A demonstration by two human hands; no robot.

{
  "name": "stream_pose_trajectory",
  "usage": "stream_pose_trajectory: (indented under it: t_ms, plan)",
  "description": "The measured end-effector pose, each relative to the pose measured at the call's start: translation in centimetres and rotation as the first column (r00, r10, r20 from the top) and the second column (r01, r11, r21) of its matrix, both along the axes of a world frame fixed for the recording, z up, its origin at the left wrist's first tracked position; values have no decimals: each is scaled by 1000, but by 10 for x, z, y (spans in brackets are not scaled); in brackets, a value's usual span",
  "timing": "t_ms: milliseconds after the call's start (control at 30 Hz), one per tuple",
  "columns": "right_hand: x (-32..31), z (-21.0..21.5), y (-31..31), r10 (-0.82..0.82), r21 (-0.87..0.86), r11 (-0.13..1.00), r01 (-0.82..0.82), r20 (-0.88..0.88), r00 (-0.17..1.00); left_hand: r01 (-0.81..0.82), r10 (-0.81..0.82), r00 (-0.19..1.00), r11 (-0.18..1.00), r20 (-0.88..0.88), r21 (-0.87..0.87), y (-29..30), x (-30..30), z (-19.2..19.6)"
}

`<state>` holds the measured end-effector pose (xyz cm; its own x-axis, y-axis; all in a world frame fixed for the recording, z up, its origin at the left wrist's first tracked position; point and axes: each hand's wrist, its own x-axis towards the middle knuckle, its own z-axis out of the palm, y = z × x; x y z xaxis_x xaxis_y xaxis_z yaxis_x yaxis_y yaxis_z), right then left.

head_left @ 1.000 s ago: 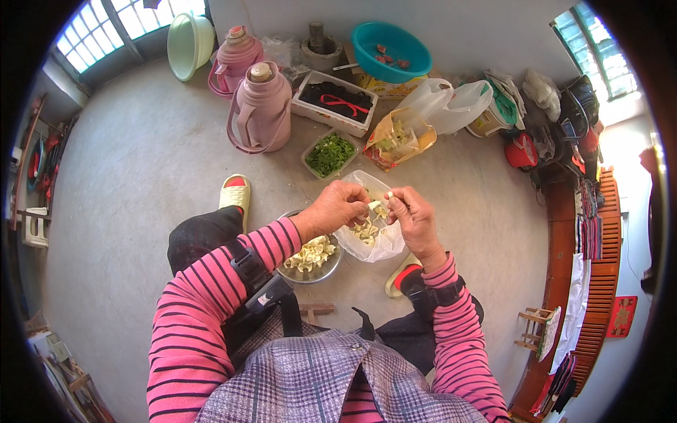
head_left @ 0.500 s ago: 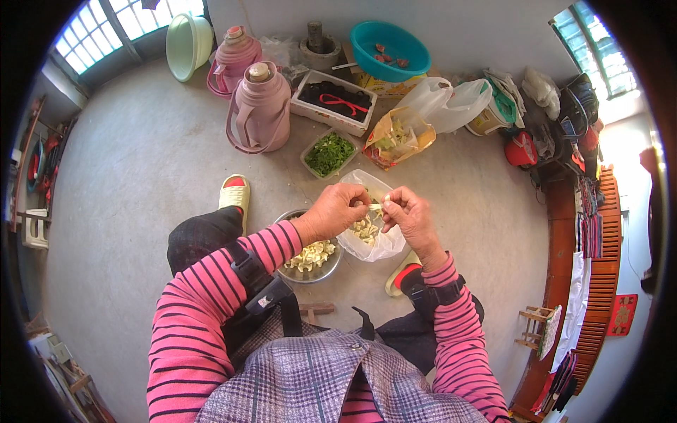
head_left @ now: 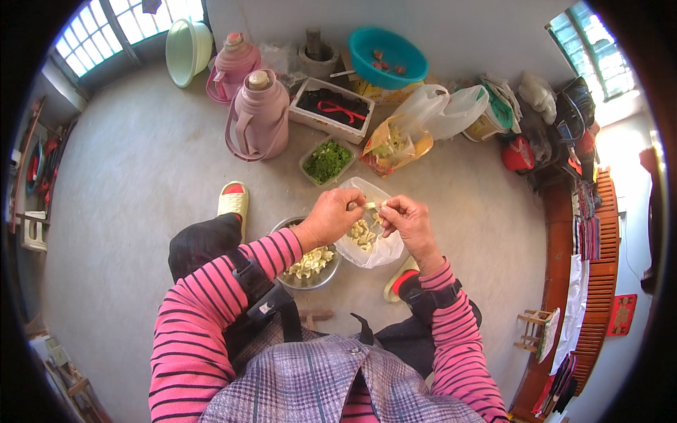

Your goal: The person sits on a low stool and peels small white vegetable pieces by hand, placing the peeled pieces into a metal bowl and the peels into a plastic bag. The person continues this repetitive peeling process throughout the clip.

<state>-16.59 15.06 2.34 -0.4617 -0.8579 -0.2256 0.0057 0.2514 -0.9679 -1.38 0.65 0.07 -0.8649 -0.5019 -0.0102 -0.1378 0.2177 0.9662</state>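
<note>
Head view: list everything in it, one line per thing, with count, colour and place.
Pale piece: one, cream, pinched between both hands.
Clear bag: one, holding pale pieces, under the hands.
Metal bowl: one, silver, pale pieces inside, below left hand.
Green tub: one, chopped greens, floor ahead.
Thermos flasks: two, pink, upper left.
White tray: one, dark contents, beside flasks.
Teal basin: one, by wall.
Pale basin: one, light green, top left.
Slippers: two, pale.
Left hand: gripping the piece.
Right hand: gripping the piece.
</note>
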Motion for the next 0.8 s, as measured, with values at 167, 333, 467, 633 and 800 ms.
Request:
stream_pose_trajectory:
  t_ms: [167,333,467,633,800]
  plan:
    - [-8,-7,-3,-59,-22,998,59,-11,998,-12,12,1000,1000,-21,-12,-1,-2,3]
    - [-8,-5,-10,-98,-39,994,103,116,988,-17,17,1000,998,5,63,-1,-4,3]
    - [-6,3,-11,-62,-106,990,92,256,965,-51,48,998,994,30,100,-3,-5,1]
    - [-4,6,-8,-43,-130,987,93,343,938,-46,47,999,998,-21,37,-2,-6,-2]
    - [-27,-2,-18,-95,-85,991,106,132,987,-51,51,999,999,-17,15,-4,-7,2]
